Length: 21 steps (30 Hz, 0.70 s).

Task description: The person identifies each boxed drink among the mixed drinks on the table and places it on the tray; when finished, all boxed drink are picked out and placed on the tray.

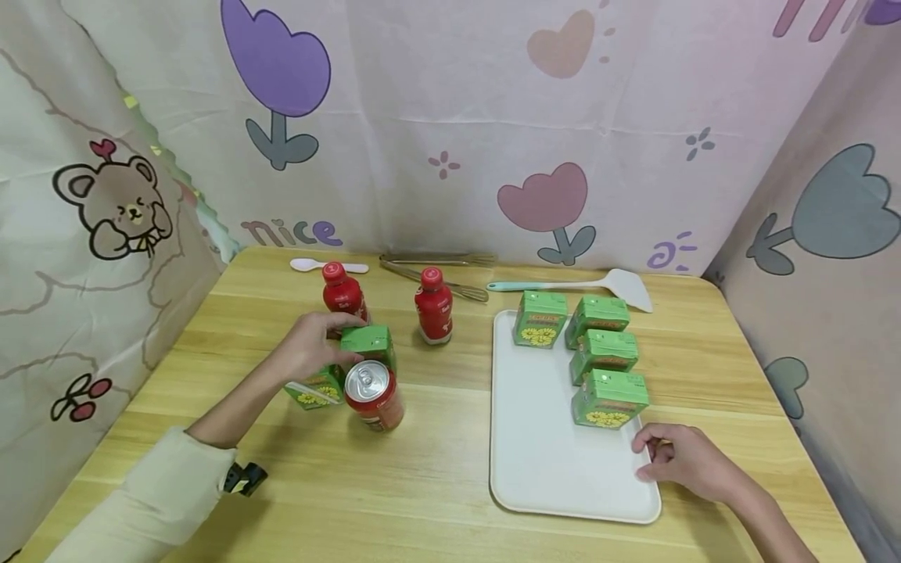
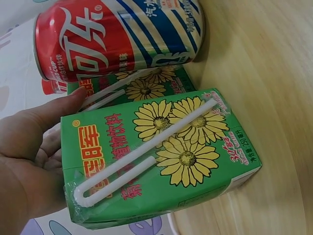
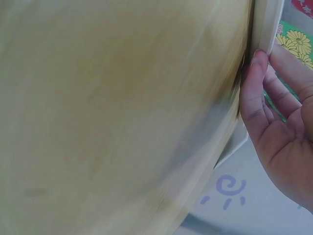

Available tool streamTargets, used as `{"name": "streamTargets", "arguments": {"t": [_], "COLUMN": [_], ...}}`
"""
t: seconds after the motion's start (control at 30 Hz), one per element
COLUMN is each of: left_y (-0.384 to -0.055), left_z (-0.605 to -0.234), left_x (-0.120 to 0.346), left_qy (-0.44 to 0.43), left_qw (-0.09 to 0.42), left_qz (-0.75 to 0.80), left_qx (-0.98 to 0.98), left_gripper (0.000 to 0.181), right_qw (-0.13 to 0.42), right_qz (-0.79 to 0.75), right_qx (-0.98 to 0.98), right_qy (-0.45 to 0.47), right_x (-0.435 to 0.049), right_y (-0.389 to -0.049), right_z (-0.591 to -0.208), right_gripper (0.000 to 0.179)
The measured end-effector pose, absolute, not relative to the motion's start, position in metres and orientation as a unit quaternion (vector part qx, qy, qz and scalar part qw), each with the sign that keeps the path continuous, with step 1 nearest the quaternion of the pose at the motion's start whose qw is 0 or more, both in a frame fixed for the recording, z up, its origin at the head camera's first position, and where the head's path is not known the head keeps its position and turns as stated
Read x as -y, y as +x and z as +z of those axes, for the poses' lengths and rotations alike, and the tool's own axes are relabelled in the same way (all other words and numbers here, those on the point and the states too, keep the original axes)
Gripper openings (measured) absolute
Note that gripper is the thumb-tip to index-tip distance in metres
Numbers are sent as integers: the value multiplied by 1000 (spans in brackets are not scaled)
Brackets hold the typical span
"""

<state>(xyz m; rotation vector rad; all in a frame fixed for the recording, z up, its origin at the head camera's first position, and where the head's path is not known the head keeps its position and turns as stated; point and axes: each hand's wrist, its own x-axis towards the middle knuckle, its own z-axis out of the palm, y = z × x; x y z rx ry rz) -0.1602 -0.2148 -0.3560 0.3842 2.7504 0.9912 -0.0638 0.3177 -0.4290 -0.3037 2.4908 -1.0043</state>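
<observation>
My left hand (image 1: 313, 344) grips a green drink carton (image 1: 367, 338) from above, thumb on the near side and fingers on the far side. In the left wrist view, the thumb lies along the top end of that carton (image 2: 146, 89), partly hidden behind a red cola can (image 2: 122, 36). A second green carton (image 2: 166, 152), with a bent white straw on its face, stands beside the hand. Over at the right, my right hand (image 1: 686, 461) pinches the right rim of a white tray (image 1: 542, 477) between thumb and forefinger, also seen in the right wrist view.
Several green cartons (image 1: 608, 399) stand on the tray's far and right parts. Two red-capped bottles, one a red bottle (image 1: 434, 309), stand behind the can. Along the back edge lie a white spoon (image 1: 327, 266), whisk-like utensils (image 1: 436, 274) and a spatula (image 1: 563, 285).
</observation>
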Motion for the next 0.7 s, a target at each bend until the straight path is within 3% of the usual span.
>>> {"name": "streamTargets", "arguments": {"t": [0.7], "left_y": [-164], "left_z": [-343], "left_x": [212], "left_qy": [111], "left_qw": [78], "left_qz": [352], "left_qx": [-926], "left_gripper": [49], "right_qw": [214], "right_qz": [-356], "right_qx": [-904], "right_qy": [-100], "right_x": [-317], "right_y": [-65], "right_z": [-431], "right_gripper": [32]}}
